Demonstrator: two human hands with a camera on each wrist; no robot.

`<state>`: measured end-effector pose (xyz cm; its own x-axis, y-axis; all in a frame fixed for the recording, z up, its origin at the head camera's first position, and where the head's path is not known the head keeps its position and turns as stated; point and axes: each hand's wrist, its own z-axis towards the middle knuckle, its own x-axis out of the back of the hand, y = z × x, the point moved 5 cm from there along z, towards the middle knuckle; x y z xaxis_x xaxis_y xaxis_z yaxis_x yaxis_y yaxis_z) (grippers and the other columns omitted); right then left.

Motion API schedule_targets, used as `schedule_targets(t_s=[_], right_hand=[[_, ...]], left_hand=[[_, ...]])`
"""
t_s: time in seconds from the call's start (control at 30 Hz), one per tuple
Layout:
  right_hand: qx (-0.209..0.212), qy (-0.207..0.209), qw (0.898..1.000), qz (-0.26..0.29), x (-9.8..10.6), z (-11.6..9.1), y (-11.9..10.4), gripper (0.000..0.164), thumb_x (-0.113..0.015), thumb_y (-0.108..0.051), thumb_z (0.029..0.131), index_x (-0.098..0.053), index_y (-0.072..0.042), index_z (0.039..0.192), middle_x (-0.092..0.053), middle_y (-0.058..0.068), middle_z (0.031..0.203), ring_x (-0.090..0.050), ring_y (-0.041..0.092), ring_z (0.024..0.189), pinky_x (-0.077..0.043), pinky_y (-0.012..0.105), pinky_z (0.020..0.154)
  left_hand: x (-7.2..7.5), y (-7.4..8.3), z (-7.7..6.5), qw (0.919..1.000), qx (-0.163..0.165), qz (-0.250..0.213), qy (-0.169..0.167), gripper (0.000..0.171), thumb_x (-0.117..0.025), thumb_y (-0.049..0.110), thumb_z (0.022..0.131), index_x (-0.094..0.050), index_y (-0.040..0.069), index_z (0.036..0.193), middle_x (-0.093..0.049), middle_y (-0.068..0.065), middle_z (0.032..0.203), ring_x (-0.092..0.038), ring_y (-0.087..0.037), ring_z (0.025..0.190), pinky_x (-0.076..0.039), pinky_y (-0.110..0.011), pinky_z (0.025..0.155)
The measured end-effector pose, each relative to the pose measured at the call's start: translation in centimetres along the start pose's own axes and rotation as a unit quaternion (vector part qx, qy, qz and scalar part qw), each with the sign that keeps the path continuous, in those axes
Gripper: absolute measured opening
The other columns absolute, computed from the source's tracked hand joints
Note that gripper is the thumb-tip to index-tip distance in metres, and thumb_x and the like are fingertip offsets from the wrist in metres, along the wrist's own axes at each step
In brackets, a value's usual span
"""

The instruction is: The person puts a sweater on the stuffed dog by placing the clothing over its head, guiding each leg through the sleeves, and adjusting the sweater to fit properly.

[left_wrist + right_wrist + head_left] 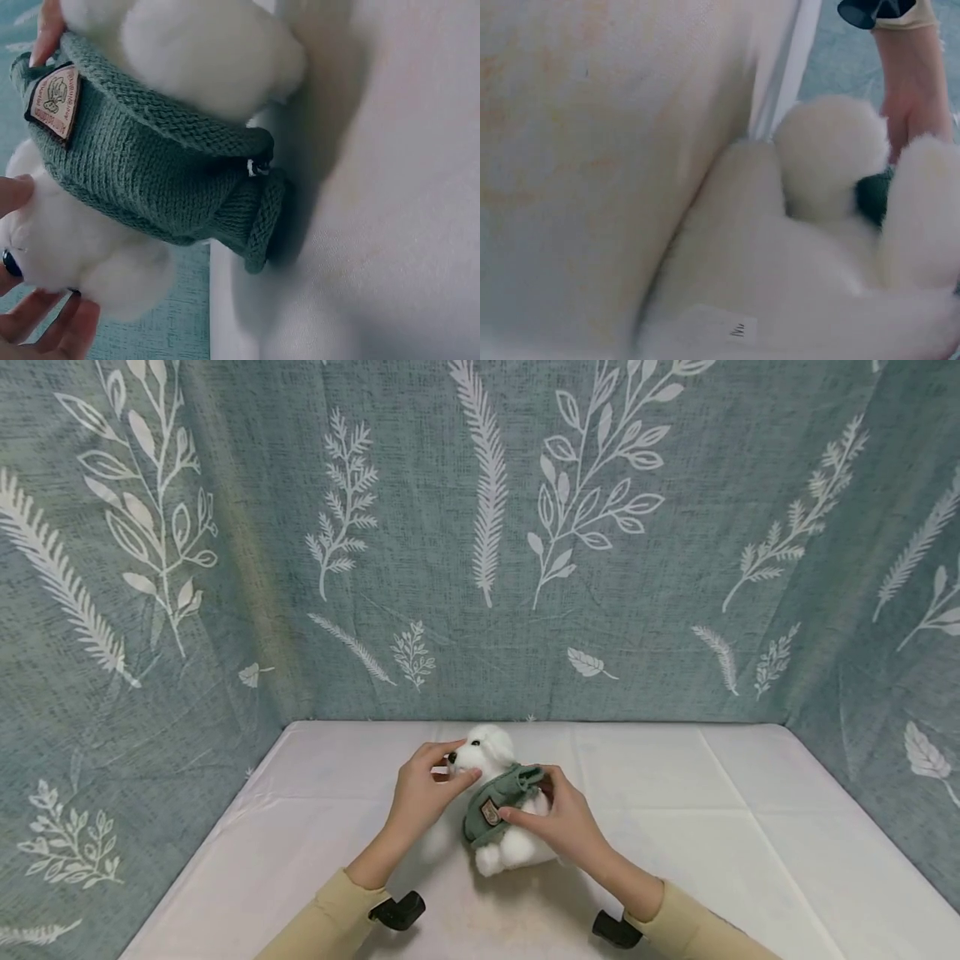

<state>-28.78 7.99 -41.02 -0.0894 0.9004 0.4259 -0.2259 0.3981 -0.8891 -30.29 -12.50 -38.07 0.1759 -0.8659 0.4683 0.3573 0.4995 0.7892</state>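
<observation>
A white plush dog [517, 846] in a green knitted sweater [142, 154] sits on the table with its head turned left. My left hand [422, 787] holds the head around the muzzle, thumb on the near side and fingers on the far side. On the dog's right side in the head view, my right hand [564, 822] grips the sweater and body, its thumb near the sewn patch [490, 811]. The left wrist view shows the sweater's rolled edges up close. In the right wrist view, a small white tag [739, 328] lies on the fluffy underside.
A white cloth [675, 827] with fold creases covers the table. Blue-green curtains [420, 527] with white leaf prints stand behind it and at both sides. Black wrist devices [400, 912] sit at the beige sleeves [330, 918].
</observation>
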Motion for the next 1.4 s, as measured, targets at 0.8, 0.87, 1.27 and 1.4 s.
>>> schedule_targets(t_s=[0.8, 0.87, 1.27, 1.4], right_hand=[[-0.021, 0.004, 0.997, -0.078, -0.1, 1.0, 0.3, 0.058, -0.068, -0.050, 0.083, -0.059, -0.006, 0.121, -0.063, 0.009, 0.120, -0.059, 0.027, 0.111, -0.048, 0.044, 0.093], [-0.026, 0.000, 0.997, -0.077, -0.2, 1.1, 0.5, 0.059, -0.067, -0.050, 0.083, -0.059, -0.007, 0.121, -0.063, 0.009, 0.120, -0.059, 0.027, 0.111, -0.049, 0.044, 0.092], [-0.061, -0.032, 0.994, -0.085, 0.6, 1.9, 0.7, 0.062, -0.063, -0.057, 0.084, -0.059, -0.010, 0.124, -0.063, 0.009, 0.122, -0.059, 0.027, 0.113, -0.050, 0.045, 0.089], [-0.065, -0.025, 0.994, -0.083, 1.4, 1.8, 0.5, 0.054, -0.063, -0.054, 0.085, -0.061, -0.013, 0.121, -0.065, 0.005, 0.118, -0.060, 0.024, 0.111, -0.050, 0.043, 0.089]], left_hand=[[-1.6, -3.4, 1.8, 0.9962, 0.062, 0.040, -0.047, 0.034, -0.074, 0.028, 0.083, -0.068, 0.011, 0.111, -0.069, -0.007, 0.102, -0.065, -0.021, 0.087, -0.054, -0.034, 0.071], [-1.7, -3.7, 1.9, 0.9957, 0.065, 0.043, -0.050, 0.034, -0.073, 0.029, 0.083, -0.068, 0.011, 0.111, -0.069, -0.007, 0.102, -0.066, -0.022, 0.088, -0.054, -0.035, 0.072], [-1.6, -3.3, 1.8, 0.9938, 0.073, 0.045, -0.072, 0.042, -0.072, 0.026, 0.085, -0.062, 0.011, 0.122, -0.065, -0.009, 0.111, -0.063, -0.026, 0.097, -0.054, -0.037, 0.076], [-1.5, -2.6, 1.4, 0.9943, 0.063, 0.041, -0.075, 0.046, -0.071, 0.025, 0.086, -0.059, 0.009, 0.127, -0.062, -0.010, 0.117, -0.060, -0.027, 0.102, -0.053, -0.039, 0.082]])
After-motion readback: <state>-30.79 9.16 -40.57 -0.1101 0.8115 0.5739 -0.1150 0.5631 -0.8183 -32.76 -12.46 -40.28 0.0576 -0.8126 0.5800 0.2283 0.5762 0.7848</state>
